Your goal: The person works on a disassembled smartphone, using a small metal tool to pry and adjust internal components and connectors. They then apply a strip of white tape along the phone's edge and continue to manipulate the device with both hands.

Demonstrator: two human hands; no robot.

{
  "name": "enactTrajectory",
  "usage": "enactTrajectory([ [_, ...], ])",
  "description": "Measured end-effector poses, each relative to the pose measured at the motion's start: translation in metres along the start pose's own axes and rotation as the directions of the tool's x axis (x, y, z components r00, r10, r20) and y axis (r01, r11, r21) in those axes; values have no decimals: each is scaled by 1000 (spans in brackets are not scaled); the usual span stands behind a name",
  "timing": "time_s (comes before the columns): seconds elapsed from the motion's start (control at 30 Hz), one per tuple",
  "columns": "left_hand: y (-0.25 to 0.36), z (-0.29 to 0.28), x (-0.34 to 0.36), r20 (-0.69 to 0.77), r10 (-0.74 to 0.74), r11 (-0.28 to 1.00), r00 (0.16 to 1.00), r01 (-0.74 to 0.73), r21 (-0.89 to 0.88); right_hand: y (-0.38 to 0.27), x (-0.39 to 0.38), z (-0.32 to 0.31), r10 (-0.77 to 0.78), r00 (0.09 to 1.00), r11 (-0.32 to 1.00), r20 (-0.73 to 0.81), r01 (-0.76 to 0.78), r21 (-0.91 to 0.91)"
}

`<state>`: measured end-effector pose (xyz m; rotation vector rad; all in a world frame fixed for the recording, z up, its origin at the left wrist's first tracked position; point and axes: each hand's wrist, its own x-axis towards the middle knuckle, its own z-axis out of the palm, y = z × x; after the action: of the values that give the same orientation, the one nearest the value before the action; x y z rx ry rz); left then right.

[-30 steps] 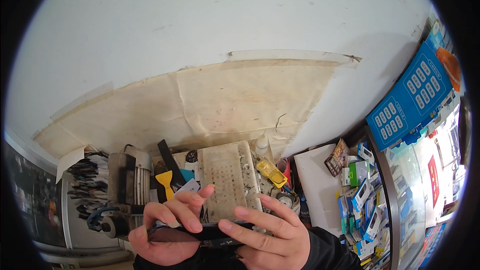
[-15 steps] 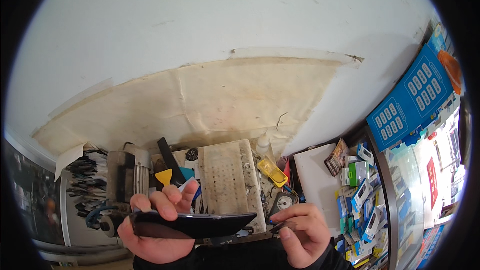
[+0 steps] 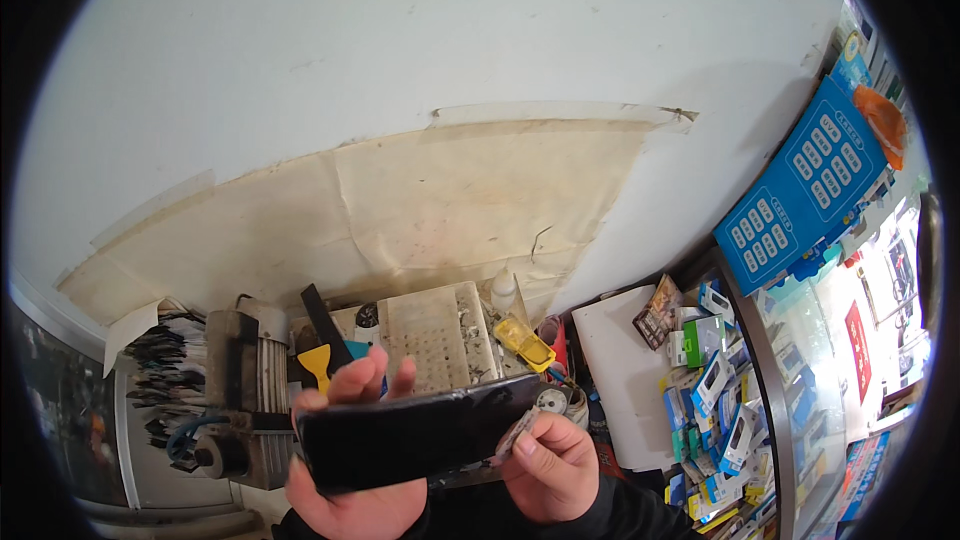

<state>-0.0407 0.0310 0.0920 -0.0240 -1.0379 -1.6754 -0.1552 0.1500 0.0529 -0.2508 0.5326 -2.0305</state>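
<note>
A smartphone with a dark, unlit screen [image 3: 415,435] is held sideways in my left hand [image 3: 365,508], its thumb at the left end and the other fingers curled up behind the far edge. Between the thumb and fingers of my right hand [image 3: 557,470] is pinched a small flat greyish piece [image 3: 514,434], too small to name. This piece lies against the phone's right end. Behind the phone stands a stained, perforated light-coloured block [image 3: 425,340], partly covered by it.
Left of the block lie a yellow scraper [image 3: 315,362] and a motor-like machine [image 3: 240,360]. To its right is a yellow tool [image 3: 524,342]. A white board [image 3: 625,380] and a heap of small boxes [image 3: 715,390] fill the right side, beside a glass case [image 3: 800,370].
The phone has tilted so its screen faces me more, and its right end has risen. My right hand has moved left, bringing the small piece against the phone.
</note>
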Motion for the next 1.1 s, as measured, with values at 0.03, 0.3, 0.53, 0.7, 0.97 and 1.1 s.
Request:
enactTrajectory([
  [0.03, 1, -1, -6, 11, -1, 999, 1000, 1, 51, -7, 2, -2, -7, 1000, 1000, 21, 7, -23],
  [0.3, 52, -16, -19, 97, -832, 533, 546, 836, -130, -98, 0, 2, 373, 911, 793, 178, -213, -571],
  [0.53, 34, -12, -44, 198, -962, 167, 189, 978, -123, -89, 2, 27, 574, 740, 520, 351, 1, -854],
  [0.7, 34, -17, -59, 388, -900, 166, 198, 979, -114, -72, -6, 35, 529, 787, 546, 318, -29, -837],
  [0.97, 32, -33, -91, 245, -855, 334, 457, 847, -413, -70, -19, 16, 238, 920, 573, 313, 127, -810],
  [1.1, 43, -43, -97, 41, -906, 376, 421, 846, -377, -65, -32, 7, 258, 965, 563, 39, -117, -818],
])
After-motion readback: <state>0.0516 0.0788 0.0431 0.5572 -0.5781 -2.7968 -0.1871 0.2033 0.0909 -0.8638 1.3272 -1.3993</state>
